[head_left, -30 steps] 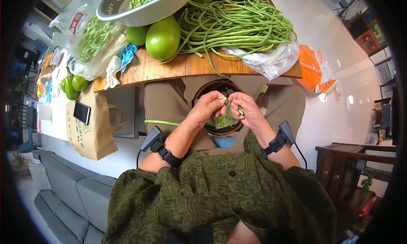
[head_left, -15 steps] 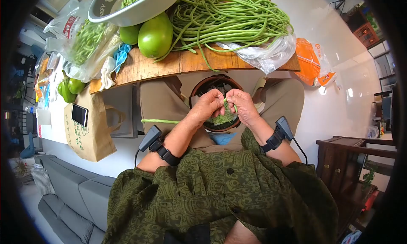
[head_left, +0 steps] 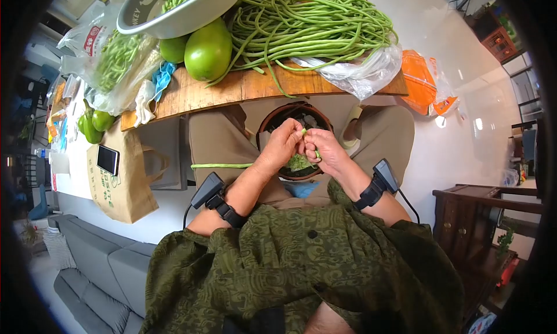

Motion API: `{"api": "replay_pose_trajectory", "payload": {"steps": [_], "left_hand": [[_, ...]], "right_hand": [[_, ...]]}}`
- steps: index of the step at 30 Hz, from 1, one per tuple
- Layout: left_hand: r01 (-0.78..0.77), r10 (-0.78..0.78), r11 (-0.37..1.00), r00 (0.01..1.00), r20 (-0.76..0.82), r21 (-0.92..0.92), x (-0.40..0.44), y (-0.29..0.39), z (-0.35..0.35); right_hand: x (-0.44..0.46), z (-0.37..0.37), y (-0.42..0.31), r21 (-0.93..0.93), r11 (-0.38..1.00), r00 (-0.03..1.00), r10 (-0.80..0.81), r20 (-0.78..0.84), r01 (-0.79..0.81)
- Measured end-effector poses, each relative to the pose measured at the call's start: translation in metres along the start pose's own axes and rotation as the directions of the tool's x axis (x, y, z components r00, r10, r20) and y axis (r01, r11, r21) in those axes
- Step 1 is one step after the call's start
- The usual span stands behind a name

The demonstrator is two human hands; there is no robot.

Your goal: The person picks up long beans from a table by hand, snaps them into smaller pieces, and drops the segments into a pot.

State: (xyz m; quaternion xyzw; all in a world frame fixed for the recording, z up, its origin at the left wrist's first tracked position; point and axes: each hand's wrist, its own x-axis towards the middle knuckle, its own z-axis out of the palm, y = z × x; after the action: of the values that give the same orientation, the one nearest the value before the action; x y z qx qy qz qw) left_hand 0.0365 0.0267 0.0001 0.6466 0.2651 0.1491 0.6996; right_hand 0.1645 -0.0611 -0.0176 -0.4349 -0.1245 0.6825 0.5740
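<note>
My left hand (head_left: 282,144) and my right hand (head_left: 325,148) meet over a dark brown bucket (head_left: 264,123) between my knees. Both are closed in a pinch on a green long bean (head_left: 304,130), whose tip shows between the fingertips. A short green end (head_left: 317,154) also pokes out of my right fist. Across the left thigh runs a long bean length (head_left: 220,166), passing behind my left wrist; whether it joins the held part is hidden. Green scraps (head_left: 299,162) lie in the bucket.
A wooden table (head_left: 232,95) holds a heap of long beans (head_left: 313,26), a round green gourd (head_left: 208,51) and a grey basin (head_left: 180,22) of cut beans. A paper bag (head_left: 130,186) with a phone (head_left: 108,160) is at left, an orange bag (head_left: 422,82) at right.
Both hands have shifted slightly left. My right hand has turned and its fingers have curled further in, close against the left fingertips. The view has moved a little.
</note>
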Motion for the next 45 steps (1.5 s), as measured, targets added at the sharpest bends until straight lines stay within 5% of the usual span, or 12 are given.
{"api": "replay_pose_trajectory", "payload": {"steps": [4, 6, 9, 17, 29, 31, 34, 39, 41, 42, 44, 45], "left_hand": [[0.084, -0.084, 0.975, 0.996, 0.006, -0.206, -0.001, 0.007, -0.006], [0.072, -0.066, 0.945, 0.997, 0.029, -0.319, -0.001, 0.002, -0.01], [0.08, -0.071, 0.938, 0.997, 0.039, -0.338, -0.002, 0.0, -0.014], [0.12, -0.118, 0.94, 0.993, 0.025, -0.321, -0.001, 0.002, -0.013], [0.262, -0.221, 0.915, 0.962, 0.16, -0.306, 0.001, -0.007, -0.006], [-0.203, 0.257, 0.949, 0.941, -0.219, 0.241, 0.005, -0.01, -0.003], [-0.231, 0.283, 0.955, 0.901, -0.329, 0.188, -0.005, 0.018, -0.005], [-0.312, 0.241, 0.833, 0.948, 0.209, 0.457, -0.025, 0.016, 0.01], [-0.093, -0.205, 0.791, 0.89, 0.406, 0.605, -0.023, -0.013, 0.013], [-0.097, -0.201, 0.793, 0.89, 0.409, 0.602, -0.022, -0.011, 0.013], [0.418, -0.407, 0.897, 0.908, 0.103, -0.141, -0.021, -0.004, 0.007], [0.311, -0.288, 0.881, 0.95, 0.119, -0.356, -0.021, -0.002, 0.002]], "right_hand": [[0.003, -0.005, 0.002, -0.206, 0.966, 0.977, -0.183, -0.112, 0.158], [0.007, -0.011, -0.005, -0.649, 0.761, 0.959, -0.204, -0.197, 0.028], [0.016, -0.016, 0.009, -0.8, 0.563, 0.867, -0.485, -0.116, 0.208], [0.001, 0.004, -0.009, -0.446, 0.852, 0.936, -0.343, -0.079, 0.275], [0.001, -0.004, -0.004, -0.328, 0.923, 0.977, -0.214, -0.008, 0.2], [0.004, -0.003, -0.005, -0.274, 0.941, 0.977, -0.211, -0.015, 0.199], [0.005, -0.008, -0.004, -0.295, 0.923, 0.948, -0.293, -0.125, 0.247], [0.007, -0.007, -0.004, -0.163, 0.949, 0.939, -0.297, -0.174, 0.269], [0.006, -0.007, -0.004, -0.139, 0.958, 0.944, -0.275, -0.182, 0.253], [0.005, -0.008, -0.006, -0.114, 0.964, 0.947, -0.257, -0.192, 0.239], [0.002, -0.008, -0.008, -0.094, 0.964, 0.947, -0.262, -0.187, 0.248], [0.002, -0.007, -0.008, -0.067, 0.964, 0.948, -0.264, -0.177, 0.256]]}}
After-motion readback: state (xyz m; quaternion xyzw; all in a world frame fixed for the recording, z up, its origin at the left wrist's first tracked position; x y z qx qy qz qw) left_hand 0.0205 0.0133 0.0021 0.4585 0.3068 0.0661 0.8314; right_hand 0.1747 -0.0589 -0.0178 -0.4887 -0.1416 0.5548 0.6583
